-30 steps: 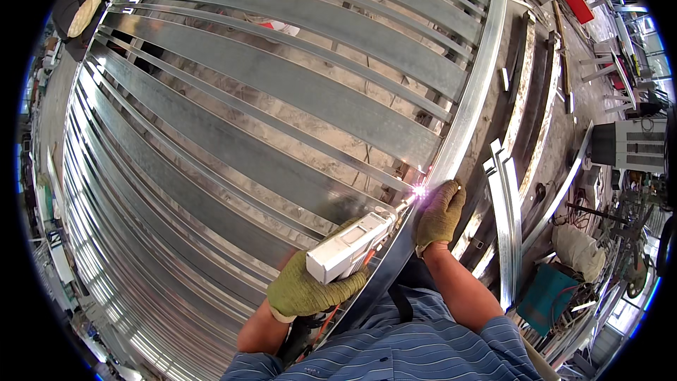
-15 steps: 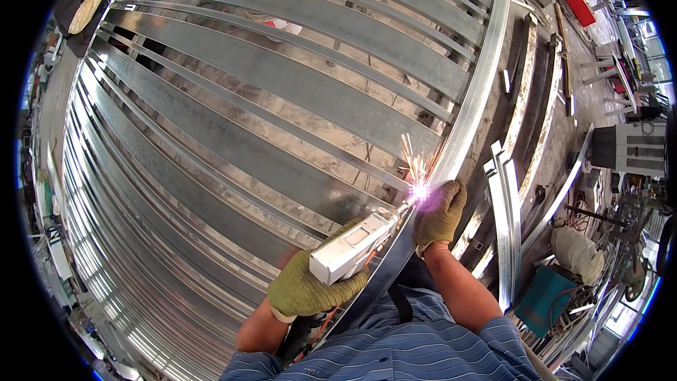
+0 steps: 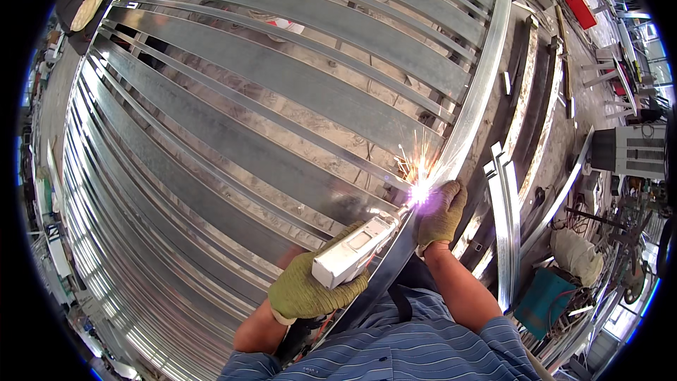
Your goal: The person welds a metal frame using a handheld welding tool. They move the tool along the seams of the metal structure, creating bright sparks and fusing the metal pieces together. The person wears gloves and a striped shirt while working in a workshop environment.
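Note:
In a green work glove, my left hand [image 3: 307,293] is wrapped around a white boxy handheld welding gun [image 3: 352,252]. The gun's thin nozzle meets the joint between a slat and the silvery edge rail [image 3: 482,95]. A bright violet-white glow [image 3: 419,193] burns at that tip, throwing orange sparks up and away. Just right of the glow, my gloved right hand [image 3: 443,219] grips the outer side of the rail, its fingers held together. Wide and narrow metal slats [image 3: 275,77] run leftward from the rail; their joint beneath the glow is hidden by glare.
Loose metal profiles [image 3: 502,219] and long rusty bars [image 3: 522,92] lie on the floor to the right. Beyond them are a teal box [image 3: 545,301] and a grey-white cabinet [image 3: 638,149]. Another person's gloved hand [image 3: 89,5] is at the far left, beside the panel.
The sparks have spread wider and the glow is brighter. The welding gun has shifted very slightly; my right hand stays in place on the rail.

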{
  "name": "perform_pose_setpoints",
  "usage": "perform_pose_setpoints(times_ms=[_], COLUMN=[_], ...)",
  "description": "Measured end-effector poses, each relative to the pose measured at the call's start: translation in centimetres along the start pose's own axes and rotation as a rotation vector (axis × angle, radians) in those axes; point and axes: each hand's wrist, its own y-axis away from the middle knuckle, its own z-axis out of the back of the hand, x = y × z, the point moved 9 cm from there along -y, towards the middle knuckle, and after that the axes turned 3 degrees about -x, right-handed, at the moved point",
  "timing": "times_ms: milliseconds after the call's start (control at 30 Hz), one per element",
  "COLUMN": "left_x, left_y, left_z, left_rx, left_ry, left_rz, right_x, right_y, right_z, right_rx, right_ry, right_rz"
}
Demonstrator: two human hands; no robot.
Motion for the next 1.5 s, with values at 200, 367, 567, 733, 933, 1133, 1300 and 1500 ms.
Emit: perform_pose_setpoints(times_ms=[200,367,567,733,933,1133,1300,1500], left_x=[-0.6,-0.5,0.0,-0.7,-0.2,0.6,1.6,2.0], left_y=[0.1,0.6,1.3,3.3,4.9,4.6,4.3,4.1], left_z=[-0.1,-0.1,-0.2,1.5,1.1,0.4,0.2,0.1], left_rx=[0.006,-0.012,0.029,-0.059,-0.017,0.03,0.017,0.032], left_ry=[-0.005,-0.034,0.122,0.095,0.055,0.057,0.1,0.067], left_rz=[0.009,-0.032,0.195,0.02,0.132,0.166,0.122,0.087], right_x=[-0.3,-1.0,0.9,3.5,4.4,3.0,3.5,0.9], right_y=[-0.6,-0.9,0.1,0.8,1.4,0.2,0.6,-0.4], right_z=[0.3,0.2,0.1,0.1,-0.1,0.5,0.0,0.7], right_rx=[-0.007,-0.017,0.018,-0.051,-0.042,-0.076,-0.008,-0.015], right_ry=[0.01,0.033,0.064,0.142,0.18,0.222,0.237,0.223], right_rz=[0.072,0.095,-0.017,0.1,0.088,0.154,0.099,0.049])
